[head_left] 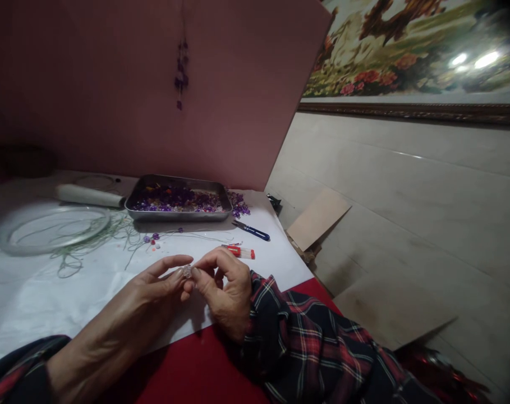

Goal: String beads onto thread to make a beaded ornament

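Between my two hands sits a small clear bead, pinched by the fingertips of both. My left hand grips it from the left, thumb and forefinger closed on it. From the right, the thumb and fingers of my right hand press against the same bead. Whether a thread runs through it is too small to make out. Just beyond my right hand lies a red-capped clear case. Farther off are blue thread snips and a few loose purple and red beads beside thin threads.
A metal tray of purple beads stands at the back, with more beads spilled at its right. Coiled clear line, green thread and a white cone spool lie left. A beaded strand hangs on the pink panel.
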The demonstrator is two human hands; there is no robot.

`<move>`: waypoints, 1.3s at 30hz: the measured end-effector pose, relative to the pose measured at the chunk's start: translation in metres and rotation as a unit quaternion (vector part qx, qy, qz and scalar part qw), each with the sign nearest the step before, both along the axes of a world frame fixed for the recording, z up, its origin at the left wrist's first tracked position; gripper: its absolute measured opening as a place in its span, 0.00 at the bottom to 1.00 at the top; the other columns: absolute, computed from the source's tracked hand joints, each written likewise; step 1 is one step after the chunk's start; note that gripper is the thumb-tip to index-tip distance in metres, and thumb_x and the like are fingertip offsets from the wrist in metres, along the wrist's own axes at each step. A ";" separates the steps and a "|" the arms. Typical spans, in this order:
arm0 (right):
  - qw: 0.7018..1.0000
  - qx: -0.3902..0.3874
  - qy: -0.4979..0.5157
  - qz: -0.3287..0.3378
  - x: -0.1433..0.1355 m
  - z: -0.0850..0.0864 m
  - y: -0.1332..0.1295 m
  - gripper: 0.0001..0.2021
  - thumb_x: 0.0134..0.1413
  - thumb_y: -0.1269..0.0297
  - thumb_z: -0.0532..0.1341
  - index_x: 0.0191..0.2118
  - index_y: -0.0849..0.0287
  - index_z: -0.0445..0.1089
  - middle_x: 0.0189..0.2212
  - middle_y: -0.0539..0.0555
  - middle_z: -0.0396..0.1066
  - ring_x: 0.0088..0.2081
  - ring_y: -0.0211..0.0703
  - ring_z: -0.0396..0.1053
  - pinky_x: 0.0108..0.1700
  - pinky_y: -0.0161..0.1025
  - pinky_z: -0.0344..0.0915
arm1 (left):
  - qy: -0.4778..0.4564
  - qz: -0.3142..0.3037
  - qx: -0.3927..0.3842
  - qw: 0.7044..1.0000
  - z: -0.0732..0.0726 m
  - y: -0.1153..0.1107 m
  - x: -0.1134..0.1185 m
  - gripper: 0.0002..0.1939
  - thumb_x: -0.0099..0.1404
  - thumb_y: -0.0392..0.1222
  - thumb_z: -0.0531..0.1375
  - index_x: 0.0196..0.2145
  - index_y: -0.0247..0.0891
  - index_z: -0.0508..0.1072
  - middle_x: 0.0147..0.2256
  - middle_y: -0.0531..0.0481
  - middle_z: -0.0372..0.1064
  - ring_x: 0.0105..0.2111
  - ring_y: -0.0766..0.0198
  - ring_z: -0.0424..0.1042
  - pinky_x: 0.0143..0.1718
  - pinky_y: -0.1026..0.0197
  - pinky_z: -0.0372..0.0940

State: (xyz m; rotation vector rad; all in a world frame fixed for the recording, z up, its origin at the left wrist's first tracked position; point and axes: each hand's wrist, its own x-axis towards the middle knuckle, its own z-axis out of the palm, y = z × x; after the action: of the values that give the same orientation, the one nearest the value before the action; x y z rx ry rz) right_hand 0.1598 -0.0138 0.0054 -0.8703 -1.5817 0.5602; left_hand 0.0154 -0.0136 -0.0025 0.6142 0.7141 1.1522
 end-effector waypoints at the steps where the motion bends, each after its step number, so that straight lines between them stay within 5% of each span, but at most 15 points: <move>1: 1.000 -0.010 0.006 0.007 0.000 0.001 0.000 0.05 0.51 0.69 0.62 0.26 0.61 0.70 0.23 0.49 0.67 0.25 0.36 0.62 0.27 0.34 0.56 | 0.000 -0.001 0.000 1.000 0.000 0.000 0.000 0.11 0.48 0.31 0.71 0.32 0.35 0.81 0.26 0.45 0.76 0.28 0.62 0.75 0.33 0.64 0.71; 9: 0.998 -0.056 0.009 0.009 0.001 0.004 0.000 0.05 0.49 0.68 0.63 0.25 0.59 0.69 0.22 0.48 0.65 0.23 0.35 0.58 0.25 0.35 0.53 | 0.009 -0.027 -0.012 1.000 0.004 0.000 0.002 0.13 0.47 0.33 0.72 0.34 0.35 0.81 0.28 0.46 0.76 0.28 0.63 0.73 0.34 0.63 0.70; 18: 0.985 -0.139 0.065 0.076 -0.002 -0.003 0.000 0.08 0.53 0.60 0.64 0.28 0.58 0.70 0.26 0.50 0.68 0.27 0.39 0.65 0.29 0.36 0.61 | 0.007 -0.014 -0.036 0.999 0.010 -0.005 0.006 0.15 0.43 0.34 0.74 0.32 0.33 0.81 0.27 0.43 0.78 0.28 0.58 0.76 0.31 0.62 0.72; 26: 0.994 -0.112 0.005 -0.009 -0.003 0.001 -0.005 0.07 0.51 0.66 0.62 0.24 0.59 0.70 0.22 0.47 0.66 0.25 0.36 0.61 0.28 0.34 0.58 | 0.031 0.100 -0.046 0.993 0.015 -0.004 0.008 0.11 0.51 0.20 0.62 0.28 0.32 0.79 0.24 0.42 0.77 0.23 0.63 0.75 0.25 0.66 0.71; 39: 0.990 -0.139 -0.024 -0.015 -0.003 0.004 -0.005 0.05 0.47 0.71 0.61 0.23 0.60 0.69 0.21 0.47 0.67 0.24 0.35 0.60 0.27 0.33 0.56 | 0.032 0.032 -0.011 0.999 0.005 -0.002 0.000 0.08 0.51 0.29 0.69 0.32 0.32 0.79 0.29 0.43 0.76 0.30 0.61 0.75 0.33 0.64 0.72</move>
State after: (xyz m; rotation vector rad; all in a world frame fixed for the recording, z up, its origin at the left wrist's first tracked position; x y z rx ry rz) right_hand 0.1566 -0.0193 0.0097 -1.1221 -1.5520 0.7553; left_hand 0.0153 -0.0160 0.0023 0.6153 0.8050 1.1874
